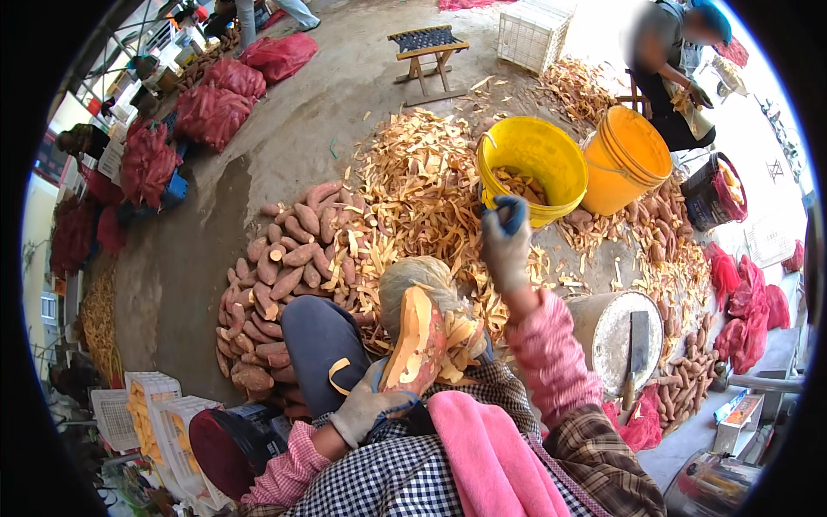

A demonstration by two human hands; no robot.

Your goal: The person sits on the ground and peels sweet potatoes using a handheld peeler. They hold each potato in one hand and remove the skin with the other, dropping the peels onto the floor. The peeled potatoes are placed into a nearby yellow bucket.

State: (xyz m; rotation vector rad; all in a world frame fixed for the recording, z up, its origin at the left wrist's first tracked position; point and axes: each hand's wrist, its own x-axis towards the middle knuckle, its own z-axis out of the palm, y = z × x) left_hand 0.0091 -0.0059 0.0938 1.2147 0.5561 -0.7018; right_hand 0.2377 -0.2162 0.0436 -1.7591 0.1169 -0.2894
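A large, partly peeled sweet potato (417, 342) stands upright in my left hand (368, 404), which wears a grey and blue work glove; bare orange flesh shows along its side. Curled peelings (462, 336) lie right beside it over my lap. My right hand (507, 239), gloved the same way, is raised with curled fingers at the near rim of a yellow bucket (562, 155) that has some pieces in it. Whether this hand holds a tool cannot be made out. Under both hands spreads a heap of peelings (420, 174), with unpeeled sweet potatoes (284, 265) piled to its left.
An orange bucket (636, 148) stands beside the yellow one. A cleaver (636, 355) lies on an upturned drum (597, 323) to my right. A folding stool (429, 58) stands ahead. A co-worker (672, 71) sits at upper right. A dark bucket (226, 439) is by my left side.
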